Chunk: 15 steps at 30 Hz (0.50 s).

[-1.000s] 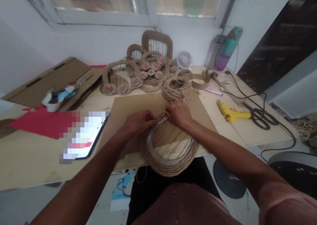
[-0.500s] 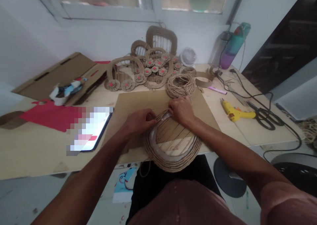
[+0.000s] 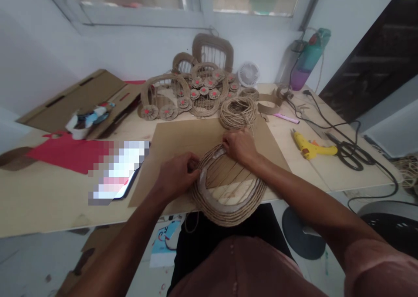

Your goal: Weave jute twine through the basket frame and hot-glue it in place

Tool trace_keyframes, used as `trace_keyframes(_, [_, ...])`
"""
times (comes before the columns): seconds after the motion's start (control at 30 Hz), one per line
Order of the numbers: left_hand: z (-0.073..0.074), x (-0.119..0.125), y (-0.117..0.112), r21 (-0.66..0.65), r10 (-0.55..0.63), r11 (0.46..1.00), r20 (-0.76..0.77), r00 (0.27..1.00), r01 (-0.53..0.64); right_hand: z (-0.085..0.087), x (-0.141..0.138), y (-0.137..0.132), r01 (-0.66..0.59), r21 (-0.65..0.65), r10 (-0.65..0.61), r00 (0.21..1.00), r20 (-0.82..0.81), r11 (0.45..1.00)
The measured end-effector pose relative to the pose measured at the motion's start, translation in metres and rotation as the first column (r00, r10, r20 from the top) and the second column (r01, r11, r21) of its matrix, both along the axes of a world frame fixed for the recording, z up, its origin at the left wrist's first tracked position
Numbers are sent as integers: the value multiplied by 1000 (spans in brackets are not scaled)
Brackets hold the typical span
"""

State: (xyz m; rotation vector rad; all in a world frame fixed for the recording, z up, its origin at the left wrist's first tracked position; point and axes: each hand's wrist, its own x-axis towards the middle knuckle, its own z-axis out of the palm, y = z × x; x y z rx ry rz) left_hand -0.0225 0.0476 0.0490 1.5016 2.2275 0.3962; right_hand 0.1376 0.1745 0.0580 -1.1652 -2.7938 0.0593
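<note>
A round frame wrapped in rows of jute twine (image 3: 233, 218) overhangs the front edge of the table, with cords strung across its middle and a pale inner ring. My left hand (image 3: 179, 170) is closed at the frame's left rim, thumb and fingers pinched together; what lies between them looks like the twine at the edge. On the far rim my right hand (image 3: 240, 143) grips the frame with bent fingers. Just beyond it a coil of jute twine (image 3: 238, 112) rests on a brown cardboard sheet (image 3: 183, 133). A loose loop of twine hangs below the frame's left side.
Twine-wrapped frames with paper flowers (image 3: 202, 86) stand at the back beside a small white fan (image 3: 248, 74). To the right lie a yellow glue gun (image 3: 311, 146), black scissors (image 3: 351, 155) and cables. Left are a phone (image 3: 120, 170) and red sheet (image 3: 72, 151).
My left hand has slid down and toward me along the frame's left rim. My right hand keeps its hold at the far rim, and the frame has barely moved.
</note>
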Motion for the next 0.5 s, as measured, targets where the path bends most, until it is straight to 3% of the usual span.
trace_keyframes(0.5, [0, -2, 4, -51, -24, 998, -58, 998, 21, 1, -3, 2, 42, -28, -41, 999, 36, 999])
